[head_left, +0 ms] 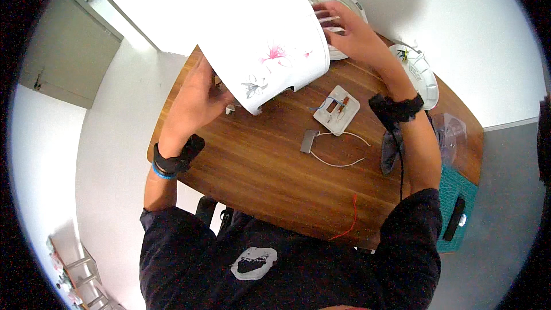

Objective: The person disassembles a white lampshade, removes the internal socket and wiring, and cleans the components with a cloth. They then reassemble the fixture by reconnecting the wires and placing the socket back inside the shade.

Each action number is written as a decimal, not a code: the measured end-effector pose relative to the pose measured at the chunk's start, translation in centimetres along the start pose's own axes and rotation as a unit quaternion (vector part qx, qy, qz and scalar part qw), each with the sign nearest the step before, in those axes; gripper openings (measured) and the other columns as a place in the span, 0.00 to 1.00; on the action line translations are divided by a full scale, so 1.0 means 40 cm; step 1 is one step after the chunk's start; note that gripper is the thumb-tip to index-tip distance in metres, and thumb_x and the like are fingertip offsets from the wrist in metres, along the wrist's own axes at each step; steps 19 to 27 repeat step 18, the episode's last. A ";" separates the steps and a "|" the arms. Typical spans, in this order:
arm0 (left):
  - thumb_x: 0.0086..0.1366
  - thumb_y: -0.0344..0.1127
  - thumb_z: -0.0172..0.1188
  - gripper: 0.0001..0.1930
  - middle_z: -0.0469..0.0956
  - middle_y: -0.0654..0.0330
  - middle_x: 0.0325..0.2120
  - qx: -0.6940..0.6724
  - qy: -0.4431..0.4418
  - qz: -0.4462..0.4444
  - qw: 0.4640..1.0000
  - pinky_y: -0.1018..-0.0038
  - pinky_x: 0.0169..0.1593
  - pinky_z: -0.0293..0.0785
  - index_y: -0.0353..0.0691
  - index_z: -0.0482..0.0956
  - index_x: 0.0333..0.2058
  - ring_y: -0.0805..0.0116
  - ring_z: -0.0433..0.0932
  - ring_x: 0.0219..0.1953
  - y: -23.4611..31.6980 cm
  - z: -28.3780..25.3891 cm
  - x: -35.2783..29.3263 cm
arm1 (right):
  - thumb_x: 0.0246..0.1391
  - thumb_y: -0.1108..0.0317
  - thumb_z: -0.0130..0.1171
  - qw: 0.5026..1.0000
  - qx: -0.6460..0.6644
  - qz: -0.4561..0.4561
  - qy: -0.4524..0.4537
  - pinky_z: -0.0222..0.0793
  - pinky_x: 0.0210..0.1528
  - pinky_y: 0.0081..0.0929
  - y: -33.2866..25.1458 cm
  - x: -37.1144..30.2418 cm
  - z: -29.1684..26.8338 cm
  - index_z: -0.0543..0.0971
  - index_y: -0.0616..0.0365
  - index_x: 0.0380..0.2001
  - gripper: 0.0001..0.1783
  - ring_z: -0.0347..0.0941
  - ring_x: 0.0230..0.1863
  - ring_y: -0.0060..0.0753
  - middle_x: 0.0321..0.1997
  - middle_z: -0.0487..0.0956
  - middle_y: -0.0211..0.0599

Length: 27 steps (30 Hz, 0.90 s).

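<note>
A white cylindrical shell [270, 40] with pink and grey flower prints is tilted above the table's far left part. My left hand [198, 103] is closed on its lower left edge, some fingers hidden behind it. At its right rim is my right hand [340, 28], the slightly blurred fingers bent against the edge. Behind that hand stands a round white part [359, 8], partly covered. On the table nearer me lie a small white plate [346, 119] with a blue wire and a small component, and a grey block [309, 142] with two white wires.
The brown wooden table [252, 166] backs onto a white wall. A round white cover [422, 80] with wires, a clear plastic container [453, 135] and a green cutting mat [468, 195] are at the right. A red wire [354, 215] lies near the front edge.
</note>
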State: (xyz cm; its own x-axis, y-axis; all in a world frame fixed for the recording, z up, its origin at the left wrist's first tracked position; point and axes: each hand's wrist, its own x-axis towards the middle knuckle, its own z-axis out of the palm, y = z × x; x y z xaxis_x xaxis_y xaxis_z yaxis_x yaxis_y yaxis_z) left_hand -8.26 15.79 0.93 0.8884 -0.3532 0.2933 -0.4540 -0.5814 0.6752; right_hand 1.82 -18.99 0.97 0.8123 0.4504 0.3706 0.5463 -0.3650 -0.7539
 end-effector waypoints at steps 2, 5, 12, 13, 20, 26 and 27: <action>0.57 0.21 0.74 0.45 0.71 0.45 0.63 -0.033 -0.009 -0.026 0.999 0.59 0.60 0.81 0.35 0.60 0.71 0.47 0.75 0.65 -0.008 0.002 0.011 | 0.63 0.62 0.70 0.998 -0.053 -0.017 0.004 0.73 0.66 0.38 0.049 0.021 0.031 0.70 0.62 0.67 0.34 0.75 0.65 0.41 0.66 0.76 0.48; 0.55 0.20 0.75 0.52 0.67 0.45 0.67 -0.062 -0.012 -0.043 0.997 0.59 0.65 0.77 0.37 0.53 0.74 0.47 0.70 0.69 -0.016 0.003 0.023 | 0.61 0.62 0.72 0.996 -0.001 0.005 -0.087 0.70 0.69 0.39 0.055 0.038 0.037 0.68 0.63 0.70 0.39 0.71 0.70 0.43 0.70 0.74 0.49; 0.53 0.22 0.77 0.53 0.67 0.44 0.67 -0.024 0.034 -0.039 0.998 0.57 0.70 0.70 0.36 0.54 0.74 0.46 0.67 0.71 -0.045 0.011 0.021 | 0.55 0.68 0.75 0.959 0.156 0.028 -0.235 0.62 0.75 0.40 -0.028 0.052 0.056 0.65 0.64 0.73 0.46 0.68 0.72 0.36 0.73 0.73 0.46; 0.53 0.22 0.77 0.52 0.68 0.44 0.67 0.006 0.035 -0.015 0.999 0.57 0.69 0.71 0.35 0.56 0.73 0.47 0.68 0.71 -0.064 0.011 0.020 | 0.54 0.69 0.75 0.956 0.153 0.042 -0.247 0.62 0.75 0.40 -0.039 0.056 0.056 0.65 0.64 0.73 0.46 0.68 0.71 0.36 0.73 0.73 0.45; 0.53 0.24 0.77 0.45 0.73 0.44 0.64 0.042 0.026 0.050 0.998 0.57 0.66 0.73 0.34 0.65 0.69 0.48 0.72 0.68 -0.103 0.010 0.032 | 0.51 0.67 0.77 0.942 0.183 0.052 -0.275 0.62 0.75 0.40 -0.018 0.056 0.060 0.66 0.64 0.72 0.47 0.69 0.72 0.37 0.71 0.75 0.47; 0.53 0.24 0.77 0.45 0.73 0.44 0.64 0.042 0.026 0.050 0.998 0.57 0.66 0.73 0.34 0.65 0.69 0.48 0.72 0.68 -0.103 0.010 0.032 | 0.51 0.67 0.77 0.942 0.183 0.052 -0.275 0.62 0.75 0.40 -0.018 0.056 0.060 0.66 0.64 0.72 0.47 0.69 0.72 0.37 0.71 0.75 0.47; 0.53 0.24 0.77 0.45 0.73 0.44 0.64 0.042 0.026 0.050 0.998 0.57 0.66 0.73 0.34 0.65 0.69 0.48 0.72 0.68 -0.103 0.010 0.032 | 0.51 0.67 0.77 0.942 0.183 0.052 -0.275 0.62 0.75 0.40 -0.018 0.056 0.060 0.66 0.64 0.72 0.47 0.69 0.72 0.37 0.71 0.75 0.47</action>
